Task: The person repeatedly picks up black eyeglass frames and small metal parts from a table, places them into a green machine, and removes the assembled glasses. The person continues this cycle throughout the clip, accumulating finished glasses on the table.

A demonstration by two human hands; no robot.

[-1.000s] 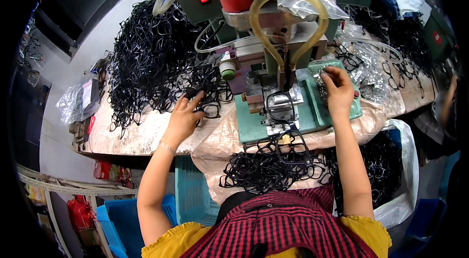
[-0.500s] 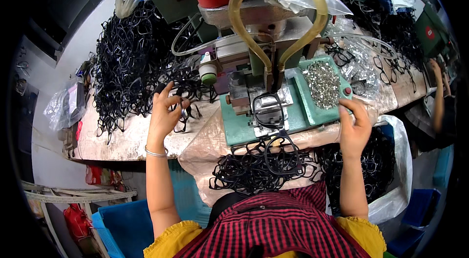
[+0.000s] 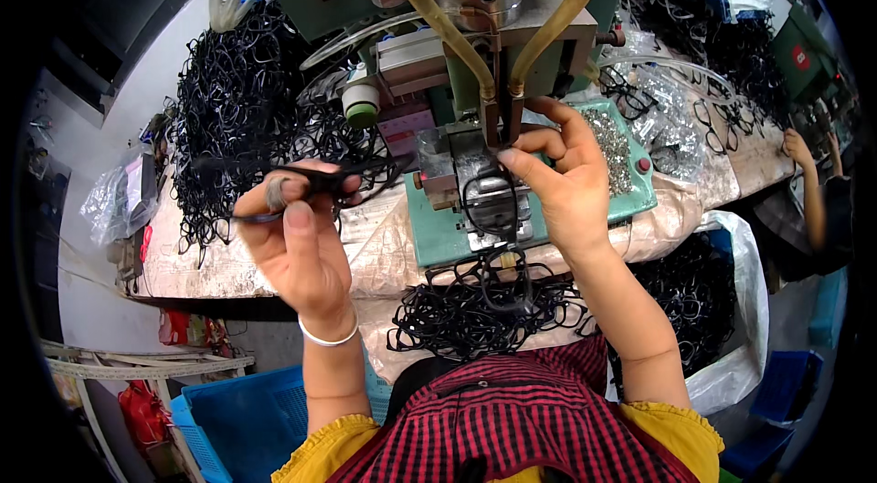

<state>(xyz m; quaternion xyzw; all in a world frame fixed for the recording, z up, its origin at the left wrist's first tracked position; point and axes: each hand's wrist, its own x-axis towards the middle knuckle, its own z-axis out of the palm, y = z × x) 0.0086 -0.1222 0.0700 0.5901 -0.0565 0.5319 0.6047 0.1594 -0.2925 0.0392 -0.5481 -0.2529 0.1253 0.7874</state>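
My left hand [image 3: 301,245] is closed on a black eyeglass frame [image 3: 320,180], blurred by motion, left of the green press base [image 3: 429,245]. On that base, another black eyeglass frame [image 3: 468,209] sits in the metal fixture [image 3: 494,191], its lower end hanging over the front edge. My right hand [image 3: 571,177] reaches in from the right, thumb and fingertip pinched at the top of this frame, just below the press's two metal tips [image 3: 502,122]. Whatever lies between those fingertips is too small to make out.
A green tray of tiny metal parts [image 3: 610,140] stands right of the fixture. Tangled black frames pile up at the left [image 3: 233,108] and at the front edge [image 3: 457,314]. A white sack [image 3: 754,300] stands at right. Someone's hand [image 3: 797,147] works at far right.
My right hand has moved from the tray's edge to the fixture. My left hand has picked up a frame from beside the pile. The press head has risen.
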